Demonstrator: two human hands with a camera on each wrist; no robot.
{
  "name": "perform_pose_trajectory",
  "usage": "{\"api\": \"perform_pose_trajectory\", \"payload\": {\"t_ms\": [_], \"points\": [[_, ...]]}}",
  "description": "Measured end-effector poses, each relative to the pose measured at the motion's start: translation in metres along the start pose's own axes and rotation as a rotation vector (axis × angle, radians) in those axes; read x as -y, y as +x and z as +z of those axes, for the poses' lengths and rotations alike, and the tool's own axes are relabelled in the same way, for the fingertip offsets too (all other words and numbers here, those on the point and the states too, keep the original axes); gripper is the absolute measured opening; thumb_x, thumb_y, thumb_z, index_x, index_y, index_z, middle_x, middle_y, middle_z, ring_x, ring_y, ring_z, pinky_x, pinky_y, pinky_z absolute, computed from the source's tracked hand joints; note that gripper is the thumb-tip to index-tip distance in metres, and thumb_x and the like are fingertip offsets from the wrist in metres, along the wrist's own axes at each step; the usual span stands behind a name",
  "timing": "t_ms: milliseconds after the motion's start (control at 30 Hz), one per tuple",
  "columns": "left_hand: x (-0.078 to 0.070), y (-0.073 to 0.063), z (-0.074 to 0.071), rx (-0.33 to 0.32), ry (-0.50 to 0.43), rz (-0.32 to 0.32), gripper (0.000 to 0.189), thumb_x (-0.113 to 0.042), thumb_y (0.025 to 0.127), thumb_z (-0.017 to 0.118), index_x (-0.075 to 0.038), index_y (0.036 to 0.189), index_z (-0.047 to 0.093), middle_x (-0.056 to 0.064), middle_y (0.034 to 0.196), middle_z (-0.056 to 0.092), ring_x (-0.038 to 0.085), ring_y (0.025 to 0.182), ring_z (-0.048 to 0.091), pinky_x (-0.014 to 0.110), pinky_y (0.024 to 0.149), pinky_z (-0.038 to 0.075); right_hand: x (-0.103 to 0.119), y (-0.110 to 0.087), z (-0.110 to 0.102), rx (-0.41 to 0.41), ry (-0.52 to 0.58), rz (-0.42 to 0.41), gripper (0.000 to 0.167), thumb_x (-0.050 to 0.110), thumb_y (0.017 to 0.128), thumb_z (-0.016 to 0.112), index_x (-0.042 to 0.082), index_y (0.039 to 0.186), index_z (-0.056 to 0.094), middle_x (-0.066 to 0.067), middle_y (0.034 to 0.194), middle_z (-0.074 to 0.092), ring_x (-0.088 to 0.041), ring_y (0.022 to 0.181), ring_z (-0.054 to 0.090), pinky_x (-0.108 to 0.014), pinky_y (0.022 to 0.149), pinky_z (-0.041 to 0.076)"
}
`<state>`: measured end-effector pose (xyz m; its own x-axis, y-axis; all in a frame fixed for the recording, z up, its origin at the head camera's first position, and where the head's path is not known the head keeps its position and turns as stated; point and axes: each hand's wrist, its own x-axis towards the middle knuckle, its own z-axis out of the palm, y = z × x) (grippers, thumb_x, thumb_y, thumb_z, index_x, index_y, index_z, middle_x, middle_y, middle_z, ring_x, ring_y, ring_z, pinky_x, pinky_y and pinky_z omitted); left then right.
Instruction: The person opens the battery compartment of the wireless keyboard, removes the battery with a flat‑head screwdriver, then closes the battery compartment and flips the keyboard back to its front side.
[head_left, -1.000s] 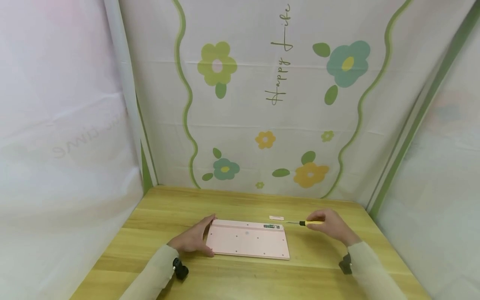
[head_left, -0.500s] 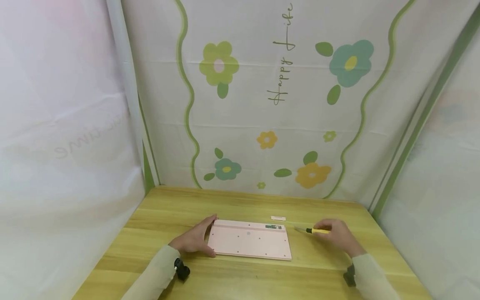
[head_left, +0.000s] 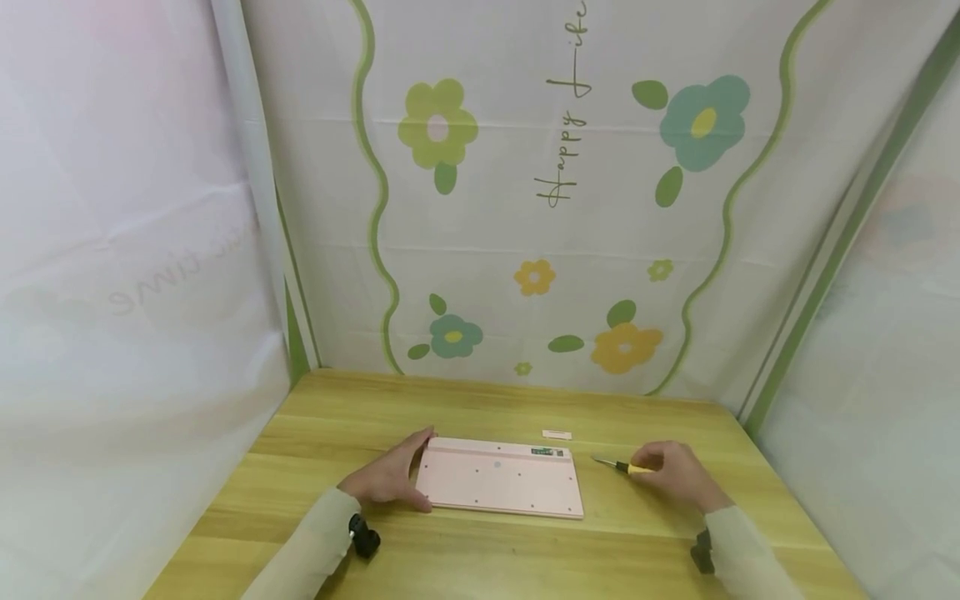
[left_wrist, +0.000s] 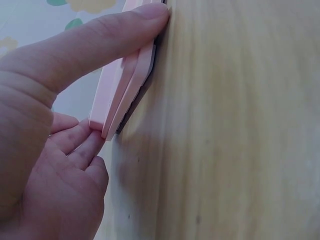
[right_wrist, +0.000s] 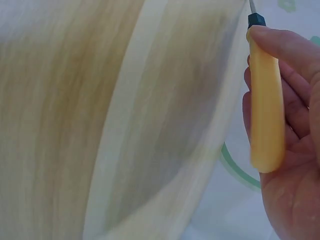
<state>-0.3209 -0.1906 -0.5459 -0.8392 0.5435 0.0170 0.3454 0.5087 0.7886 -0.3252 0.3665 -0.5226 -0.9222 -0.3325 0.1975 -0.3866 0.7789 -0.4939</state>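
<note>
A pale pink keyboard (head_left: 498, 487) lies face down on the wooden table, small screw spots dotting its back. Near its far right corner an uncovered slot (head_left: 547, 452) shows something green inside. My left hand (head_left: 386, 479) grips the keyboard's left end, thumb at the near edge and fingers at the far one, as the left wrist view also shows. To the right of the keyboard, my right hand (head_left: 675, 475) holds a screwdriver (right_wrist: 267, 100) by its yellow handle. Its metal shaft points left toward the keyboard, apart from it.
A small pale rectangular cover (head_left: 557, 435) lies on the table (head_left: 450, 567) just behind the keyboard's far right corner. White flower-printed cloth (head_left: 480, 208) rises at the table's back edge, with more cloth along both sides.
My right hand has drawn the screwdriver away from the slot, rightward and nearer to me, and its shaft has tilted. The left hand keeps its grip on the keyboard.
</note>
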Motion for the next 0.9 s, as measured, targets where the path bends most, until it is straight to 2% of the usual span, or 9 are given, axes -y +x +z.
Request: {"api": "perform_pose_trajectory", "payload": {"t_ms": [233,667,833,900], "points": [[-0.001,0.000,0.001,-0.004,0.018,-0.008,0.136,-0.036,0.071,0.099,-0.001,0.169,0.011,0.020,0.176,0.019,0.043,0.163,0.018,0.066,0.130,0.018,-0.010,-0.001,0.002,0.052,0.015,0.001,0.017,0.025,0.083,0.089,0.018,0.094,0.077,0.006,0.095,0.076,-0.002,0.085,0.067,-0.022,0.077,0.058],[-0.003,0.000,0.000,-0.008,0.010,-0.013,0.135,-0.034,0.071,0.099,-0.001,0.169,0.011,0.021,0.176,0.018,0.044,0.163,0.017,0.066,0.130,0.018,-0.020,-0.004,0.003,0.068,0.028,0.015,0.023,0.028,0.085,0.088,0.018,0.103,0.077,0.004,0.102,0.078,-0.002,0.090,0.070,-0.021,0.080,0.059],[-0.003,0.000,0.000,-0.002,0.010,-0.014,0.135,-0.034,0.072,0.099,-0.001,0.169,0.011,0.021,0.176,0.018,0.044,0.163,0.017,0.066,0.130,0.017,-0.011,-0.003,-0.006,0.058,0.046,-0.007,0.034,0.026,0.087,0.087,0.007,0.113,0.077,-0.008,0.111,0.080,-0.017,0.100,0.075,-0.028,0.087,0.063],[-0.004,0.000,-0.001,-0.002,0.013,-0.012,0.135,-0.034,0.072,0.099,-0.001,0.169,0.011,0.022,0.176,0.018,0.044,0.163,0.016,0.067,0.130,0.017,-0.003,-0.002,-0.011,0.062,0.025,-0.043,0.036,0.024,0.089,0.085,0.003,0.116,0.075,-0.012,0.114,0.079,-0.025,0.103,0.075,-0.034,0.088,0.064]]}}
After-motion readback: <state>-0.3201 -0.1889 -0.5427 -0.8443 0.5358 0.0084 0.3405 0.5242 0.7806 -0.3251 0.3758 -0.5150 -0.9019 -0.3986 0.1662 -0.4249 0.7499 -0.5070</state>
